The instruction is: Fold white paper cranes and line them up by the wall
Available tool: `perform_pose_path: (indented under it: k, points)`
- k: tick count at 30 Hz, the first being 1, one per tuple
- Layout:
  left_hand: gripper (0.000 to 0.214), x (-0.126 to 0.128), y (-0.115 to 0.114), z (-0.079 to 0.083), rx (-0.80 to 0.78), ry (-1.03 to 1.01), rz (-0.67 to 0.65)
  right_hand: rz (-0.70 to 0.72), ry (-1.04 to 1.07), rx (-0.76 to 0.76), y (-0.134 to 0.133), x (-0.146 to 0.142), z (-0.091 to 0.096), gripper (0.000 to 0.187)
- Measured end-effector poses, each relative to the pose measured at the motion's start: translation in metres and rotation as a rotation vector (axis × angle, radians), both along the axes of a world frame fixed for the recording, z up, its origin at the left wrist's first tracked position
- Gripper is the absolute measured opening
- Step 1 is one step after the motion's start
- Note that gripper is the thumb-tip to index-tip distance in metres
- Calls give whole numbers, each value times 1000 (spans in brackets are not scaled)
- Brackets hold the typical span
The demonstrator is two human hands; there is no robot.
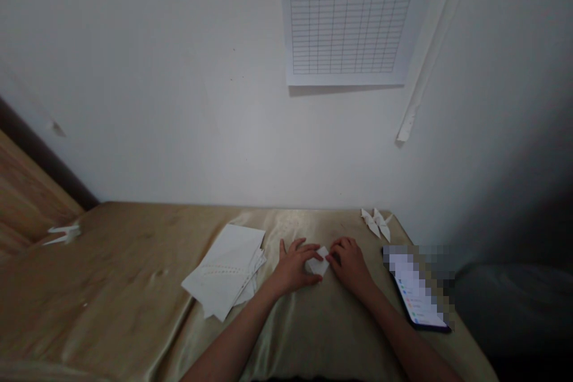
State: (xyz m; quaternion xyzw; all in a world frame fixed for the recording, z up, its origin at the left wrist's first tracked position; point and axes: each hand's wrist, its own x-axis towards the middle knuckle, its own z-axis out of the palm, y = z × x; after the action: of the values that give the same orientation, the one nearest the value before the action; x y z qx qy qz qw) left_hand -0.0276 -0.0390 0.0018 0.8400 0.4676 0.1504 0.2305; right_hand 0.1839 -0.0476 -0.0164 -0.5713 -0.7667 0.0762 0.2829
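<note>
Well | left grip [293, 265] and right grip [350, 264] pinching folded paper [317, 264] | sheets [224, 268] just left, phone [416, 289] right, satin cover [134, 286] edge beyond

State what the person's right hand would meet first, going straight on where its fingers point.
The folded white paper, which the right hand appears to touch; the left hand lies beyond it.

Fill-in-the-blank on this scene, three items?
A small folded white paper sits between the left hand and right hand. A loose stack of white paper sheets lies beside the ____ hand. White paper cranes lie beyond the ____ hand. A ruled grid chart on white paper hangs on the ____.

left; right; wall
</note>
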Motion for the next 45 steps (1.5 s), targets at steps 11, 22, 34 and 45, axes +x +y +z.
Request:
perform_pose_path:
  k: [11,22,34,45]
  points:
    - [40,2,-5,0,68,52,-28,-33,-42,70,1,0,-7,7]
    - [40,2,-5,2,66,60,-28,-16,109,38,1,10,-13,12]
    - [38,2,-3,1,66,44,-31,-62,94,-5,2,7,-8,7]
    - [38,2,-4,4,51,48,-28,-85,-9,-8,2,1,-4,11]
